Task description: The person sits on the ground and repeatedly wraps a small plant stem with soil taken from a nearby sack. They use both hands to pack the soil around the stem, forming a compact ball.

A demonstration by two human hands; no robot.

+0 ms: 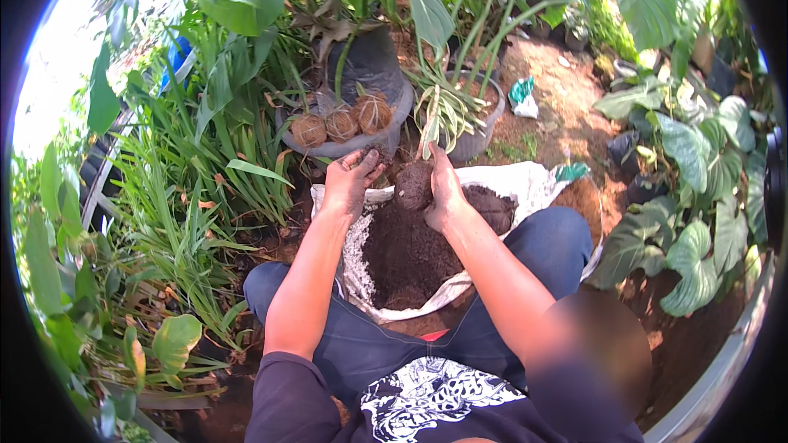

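My right hand (444,187) holds a round ball of dark soil (414,187) at the root end of a small plant with striped green and cream leaves (452,112). To the left of the ball, my left hand (357,178) has its fingers curled around a clump of dark soil (381,154), apart from the ball. Below both hands lies an open white woven sack (523,181) with loose dark potting soil (409,252) in it. The fingertips of my right hand are close to the plant's stem.
Beyond my left hand, a grey plastic pot (403,114) bears several string-wrapped fibre balls (341,123). Another grey pot (483,135) with tall stems stands behind the striped plant. Strappy green plants (178,221) crowd the left, and broad-leaved plants (695,252) the right. A crumpled green and white packet (523,98) lies on the ground.
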